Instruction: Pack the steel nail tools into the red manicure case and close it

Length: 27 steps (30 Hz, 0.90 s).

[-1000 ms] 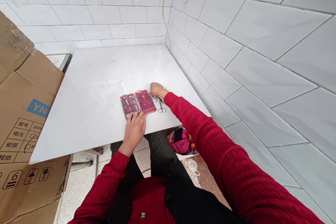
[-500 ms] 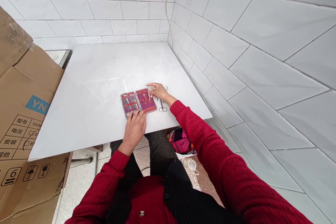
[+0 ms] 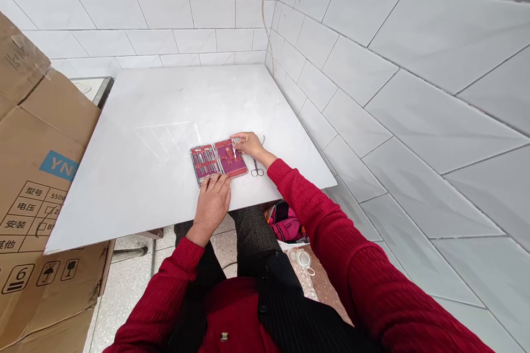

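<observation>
An open manicure case (image 3: 232, 167) with a red and purple lining lies on the white table. Several slim metal tools (image 3: 202, 161) are held under a strap in its left half. My left hand (image 3: 212, 198) rests flat on the near edge of the case, its fingers stretched forward. Over the right half, my right hand (image 3: 249, 145) pinches a small silvery tool (image 3: 234, 150) between thumb and fingers; its exact kind is too small to make out. A pair of scissors (image 3: 257, 172) lies just right of the case, its upper part hidden by my right hand.
The white table (image 3: 124, 176) meets tiled walls at the back and right. A large cardboard box (image 3: 45, 132) stands along the left side. Below the right front edge are a pink bag (image 3: 285, 229) and a dark phone-like object (image 3: 281, 210). A cable (image 3: 262, 5) hangs in the corner.
My right hand has shifted slightly left over the case, and the small silvery tool shows more plainly beneath its fingers. My left hand stays put on the case edge.
</observation>
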Available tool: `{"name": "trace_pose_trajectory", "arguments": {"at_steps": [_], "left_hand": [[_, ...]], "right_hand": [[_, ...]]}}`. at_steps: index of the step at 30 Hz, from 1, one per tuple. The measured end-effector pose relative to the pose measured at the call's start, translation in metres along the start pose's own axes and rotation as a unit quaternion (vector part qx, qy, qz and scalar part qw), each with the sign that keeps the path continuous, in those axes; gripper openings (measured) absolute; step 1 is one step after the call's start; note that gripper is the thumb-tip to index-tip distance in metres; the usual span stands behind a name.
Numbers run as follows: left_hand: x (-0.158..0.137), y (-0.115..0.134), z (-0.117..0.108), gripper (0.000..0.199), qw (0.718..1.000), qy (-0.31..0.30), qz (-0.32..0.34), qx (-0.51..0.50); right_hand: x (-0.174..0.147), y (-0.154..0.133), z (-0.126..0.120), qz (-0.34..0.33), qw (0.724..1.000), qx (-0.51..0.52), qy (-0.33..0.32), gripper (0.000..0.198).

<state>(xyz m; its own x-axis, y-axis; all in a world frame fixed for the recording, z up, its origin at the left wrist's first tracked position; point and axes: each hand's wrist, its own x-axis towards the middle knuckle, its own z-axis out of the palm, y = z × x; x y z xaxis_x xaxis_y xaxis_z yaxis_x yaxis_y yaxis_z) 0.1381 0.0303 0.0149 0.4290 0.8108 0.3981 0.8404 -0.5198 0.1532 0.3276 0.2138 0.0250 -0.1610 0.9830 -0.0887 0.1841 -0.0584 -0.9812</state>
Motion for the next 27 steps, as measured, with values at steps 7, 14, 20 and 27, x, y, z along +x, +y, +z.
{"name": "trace_pose_trajectory", "arguments": {"at_steps": [7, 14, 20, 27], "left_hand": [[0.0, 0.001, 0.0, 0.041, 1.0, 0.002, 0.0, -0.003], [0.0, 0.0, 0.0, 0.042, 1.0, 0.0, 0.003, 0.002], [0.001, 0.001, -0.001, 0.042, 1.0, -0.004, -0.002, -0.004], [0.001, 0.001, -0.002, 0.041, 1.0, -0.01, -0.001, 0.007]], "right_hand": [[-0.004, 0.004, 0.004, -0.028, 0.998, -0.049, 0.018, 0.041], [-0.007, 0.003, 0.007, -0.03, 0.998, -0.029, 0.038, 0.042], [-0.008, 0.001, 0.007, -0.026, 0.999, -0.014, 0.042, 0.036], [-0.01, -0.002, 0.002, -0.036, 0.998, -0.027, 0.033, 0.033]]}}
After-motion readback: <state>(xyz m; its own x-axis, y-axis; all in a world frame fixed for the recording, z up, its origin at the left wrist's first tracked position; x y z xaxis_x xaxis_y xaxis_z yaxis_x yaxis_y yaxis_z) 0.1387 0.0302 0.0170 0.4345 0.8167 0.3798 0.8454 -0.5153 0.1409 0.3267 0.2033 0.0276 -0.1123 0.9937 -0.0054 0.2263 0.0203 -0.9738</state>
